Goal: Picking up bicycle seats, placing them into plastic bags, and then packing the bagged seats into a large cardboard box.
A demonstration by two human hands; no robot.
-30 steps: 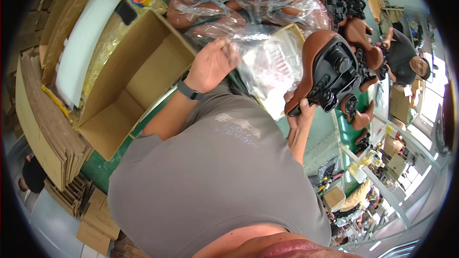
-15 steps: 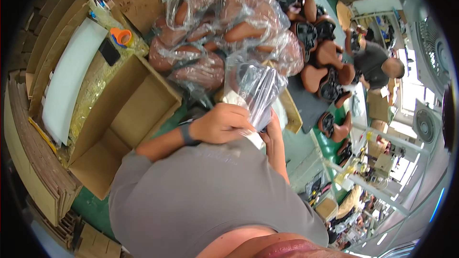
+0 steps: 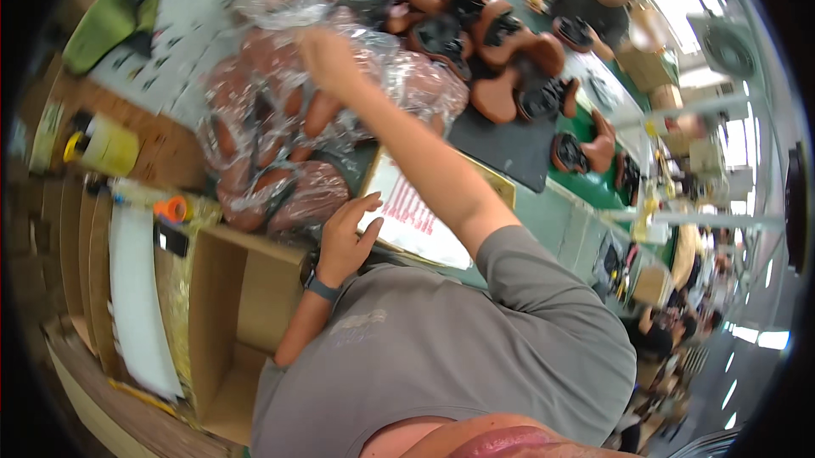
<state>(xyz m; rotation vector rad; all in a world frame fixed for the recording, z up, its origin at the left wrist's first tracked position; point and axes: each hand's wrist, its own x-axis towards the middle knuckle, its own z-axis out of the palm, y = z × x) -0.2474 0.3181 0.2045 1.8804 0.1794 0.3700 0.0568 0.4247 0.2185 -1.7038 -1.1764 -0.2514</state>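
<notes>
My right hand reaches far over a heap of brown curved pieces in clear plastic bags. Its fingers are smeared by motion against the plastic, so any grip is hidden. Close to my body, my left hand is open, thumb and fingers apart, with a dark band on the wrist. It hovers by the left edge of a stack of white sheets or bags with red print, which lies in a shallow tan tray. My right forearm passes above part of that tray.
Unwrapped brown pieces with black fittings lie to the right of the heap, near a dark mat. An open cardboard box stands at my left, beside a phone and orange tape. Another person works at far right.
My hands were together at a clear bag before my chest. Now they are apart: the right arm stretches out to the heap, and the left hand is empty. The whole view has also turned.
</notes>
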